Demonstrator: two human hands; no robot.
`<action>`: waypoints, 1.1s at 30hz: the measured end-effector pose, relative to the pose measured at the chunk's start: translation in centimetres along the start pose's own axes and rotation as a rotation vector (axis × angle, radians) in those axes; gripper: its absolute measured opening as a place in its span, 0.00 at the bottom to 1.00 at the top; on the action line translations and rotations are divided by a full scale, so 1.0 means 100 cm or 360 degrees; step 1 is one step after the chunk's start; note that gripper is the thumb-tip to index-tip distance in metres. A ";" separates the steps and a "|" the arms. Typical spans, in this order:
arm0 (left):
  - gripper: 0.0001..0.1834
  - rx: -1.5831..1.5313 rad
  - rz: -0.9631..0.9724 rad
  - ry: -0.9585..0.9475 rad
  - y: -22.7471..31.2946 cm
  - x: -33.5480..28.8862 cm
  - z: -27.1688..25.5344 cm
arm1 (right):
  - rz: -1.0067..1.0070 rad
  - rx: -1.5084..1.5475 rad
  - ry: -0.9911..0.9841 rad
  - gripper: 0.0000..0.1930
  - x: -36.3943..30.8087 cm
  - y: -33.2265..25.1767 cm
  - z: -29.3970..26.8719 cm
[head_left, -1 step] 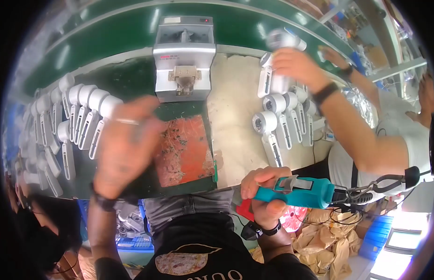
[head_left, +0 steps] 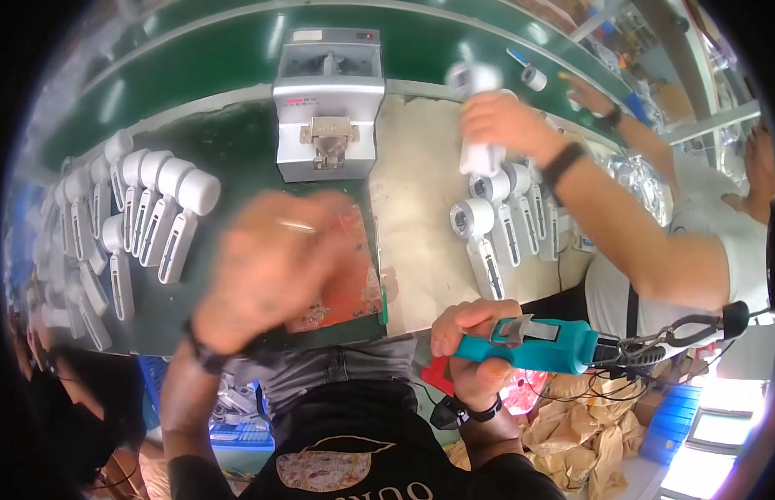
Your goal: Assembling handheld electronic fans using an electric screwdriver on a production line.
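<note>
My right hand [head_left: 471,313] is wrapped round a teal electric screwdriver [head_left: 554,348], which hangs on a metal hook and cord at the right of my lap. Motion smears my left hand [head_left: 270,262], which is over the left part of a red mat [head_left: 358,283]; its fingers are too blurred to read. Small loose bits, perhaps screws, lie on the mat. Left of that hand stand several white handheld fans [head_left: 177,242] with round heads and slotted handles. Beyond the mat is a grey screw feeder [head_left: 329,100] with a metal outlet at its front.
At the right, a co-worker's hand [head_left: 504,121] holds a blurred white fan above another group of fans [head_left: 472,218]. A green pen-like tool [head_left: 384,305] lies along the mat's right edge. Blue crates [head_left: 241,433] and brown paper [head_left: 583,429] are below the table.
My left hand has moved right, from beside the left group of fans to over the red mat. The co-worker's hand has shifted left with a fan. My right hand stays on the screwdriver.
</note>
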State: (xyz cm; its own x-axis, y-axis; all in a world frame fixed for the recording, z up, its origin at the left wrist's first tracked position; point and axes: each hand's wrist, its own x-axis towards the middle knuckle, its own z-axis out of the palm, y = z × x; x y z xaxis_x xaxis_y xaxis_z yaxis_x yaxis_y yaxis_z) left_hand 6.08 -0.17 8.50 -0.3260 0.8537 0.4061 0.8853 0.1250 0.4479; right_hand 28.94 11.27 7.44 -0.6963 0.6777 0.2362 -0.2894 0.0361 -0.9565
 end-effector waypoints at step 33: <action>0.17 -0.0279 -0.0142 0.0157 -0.001 -0.022 0.057 | 0.0061 -0.0294 0.0241 0.39 0.041 0.016 0.024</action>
State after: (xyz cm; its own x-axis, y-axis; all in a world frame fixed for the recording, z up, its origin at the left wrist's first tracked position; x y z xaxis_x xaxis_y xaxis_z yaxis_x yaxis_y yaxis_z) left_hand 8.57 0.83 3.00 -0.4389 0.7886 0.4307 0.7832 0.1008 0.6135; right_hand 23.97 12.33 7.29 -0.5943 0.7829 0.1841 -0.1298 0.1325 -0.9826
